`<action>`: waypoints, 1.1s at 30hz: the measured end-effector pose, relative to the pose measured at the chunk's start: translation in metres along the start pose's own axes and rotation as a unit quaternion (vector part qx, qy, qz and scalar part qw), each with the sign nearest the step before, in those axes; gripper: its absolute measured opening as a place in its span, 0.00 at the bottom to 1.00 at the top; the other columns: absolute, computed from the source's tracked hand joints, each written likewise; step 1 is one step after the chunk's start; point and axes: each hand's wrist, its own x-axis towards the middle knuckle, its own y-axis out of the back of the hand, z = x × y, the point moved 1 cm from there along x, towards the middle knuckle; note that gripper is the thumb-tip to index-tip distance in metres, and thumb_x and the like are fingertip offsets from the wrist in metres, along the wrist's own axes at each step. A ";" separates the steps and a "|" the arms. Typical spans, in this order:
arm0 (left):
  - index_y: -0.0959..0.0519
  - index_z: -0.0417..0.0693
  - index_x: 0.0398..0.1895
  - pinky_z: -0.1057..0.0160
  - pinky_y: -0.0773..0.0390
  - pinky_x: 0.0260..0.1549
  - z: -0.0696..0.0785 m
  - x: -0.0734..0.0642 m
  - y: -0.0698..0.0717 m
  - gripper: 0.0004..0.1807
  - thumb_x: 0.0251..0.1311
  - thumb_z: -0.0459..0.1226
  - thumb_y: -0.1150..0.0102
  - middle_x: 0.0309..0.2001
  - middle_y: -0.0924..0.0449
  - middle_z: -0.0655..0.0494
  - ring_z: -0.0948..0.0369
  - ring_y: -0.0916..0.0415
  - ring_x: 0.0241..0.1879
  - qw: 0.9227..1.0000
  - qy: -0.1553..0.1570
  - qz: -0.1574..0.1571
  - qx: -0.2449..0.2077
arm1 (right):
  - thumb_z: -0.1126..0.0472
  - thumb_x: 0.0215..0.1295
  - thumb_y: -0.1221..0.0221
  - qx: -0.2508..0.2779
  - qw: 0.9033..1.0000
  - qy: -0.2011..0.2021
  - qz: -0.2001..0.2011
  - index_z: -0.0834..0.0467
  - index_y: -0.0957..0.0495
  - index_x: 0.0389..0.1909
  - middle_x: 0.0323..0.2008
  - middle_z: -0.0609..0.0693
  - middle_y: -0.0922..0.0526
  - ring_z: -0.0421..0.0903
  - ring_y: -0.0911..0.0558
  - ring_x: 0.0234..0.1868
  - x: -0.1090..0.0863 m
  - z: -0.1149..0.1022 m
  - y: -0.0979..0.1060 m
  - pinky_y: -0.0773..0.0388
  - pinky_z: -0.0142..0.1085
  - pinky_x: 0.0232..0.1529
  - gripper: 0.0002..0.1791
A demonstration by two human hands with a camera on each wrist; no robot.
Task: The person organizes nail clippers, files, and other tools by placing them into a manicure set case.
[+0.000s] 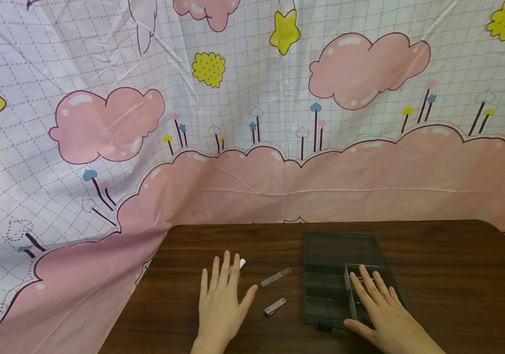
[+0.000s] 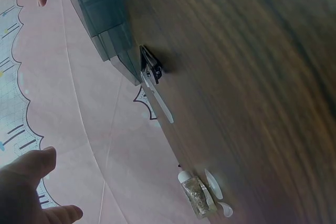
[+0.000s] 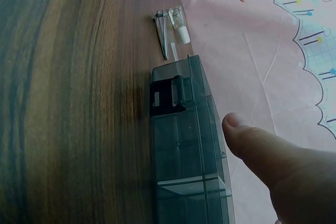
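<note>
A dark see-through compartment box (image 1: 323, 282) lies with its lid folded back on the table. My right hand (image 1: 387, 314), fingers spread and straight, is over the box's right side and hides part of it; in the right wrist view the thumb (image 3: 257, 145) shows beside the box wall. My left hand (image 1: 222, 309) is spread over the table to the left. It partly covers a small bottle, whose white cap (image 1: 242, 263) peeks out. Between the hands are a nail clipper (image 1: 275, 307) and a clear flat strip (image 1: 276, 277). Neither hand holds anything.
In the left wrist view, small pale leaf-shaped pieces (image 2: 213, 183) lie next to the glitter-filled bottle (image 2: 196, 196). The box's black latch (image 1: 324, 325) faces the near side. Behind the dark wooden table (image 1: 456, 275) hangs a printed pink and white cloth (image 1: 243, 196).
</note>
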 end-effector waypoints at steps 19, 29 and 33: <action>0.51 0.54 0.76 0.45 0.65 0.68 0.003 0.005 -0.002 0.43 0.64 0.64 0.58 0.75 0.57 0.52 0.51 0.63 0.73 1.000 -0.002 -0.004 -0.003 | 0.48 0.50 0.31 0.057 0.992 0.099 0.058 0.51 0.56 0.76 0.75 0.54 0.65 0.59 0.65 0.73 0.006 -0.004 0.008 0.60 0.67 0.61 0.58; 0.43 0.48 0.73 0.37 0.48 0.63 -0.008 0.016 0.003 0.42 0.62 0.61 0.49 0.70 0.42 0.47 0.45 0.48 0.69 0.988 0.022 -0.031 -0.147 | 0.48 0.47 0.29 0.063 0.989 0.105 0.087 0.50 0.49 0.75 0.75 0.46 0.53 0.32 0.61 0.72 -0.002 0.006 0.022 0.51 0.17 0.58 0.56; 0.38 0.50 0.71 0.37 0.34 0.54 -0.020 0.021 0.004 0.40 0.61 0.62 0.49 0.66 0.35 0.47 0.44 0.38 0.64 0.975 0.048 -0.039 -0.212 | 0.46 0.45 0.28 0.038 0.988 0.128 0.082 0.52 0.45 0.74 0.74 0.39 0.51 0.27 0.56 0.70 -0.008 0.016 0.025 0.32 0.21 0.48 0.55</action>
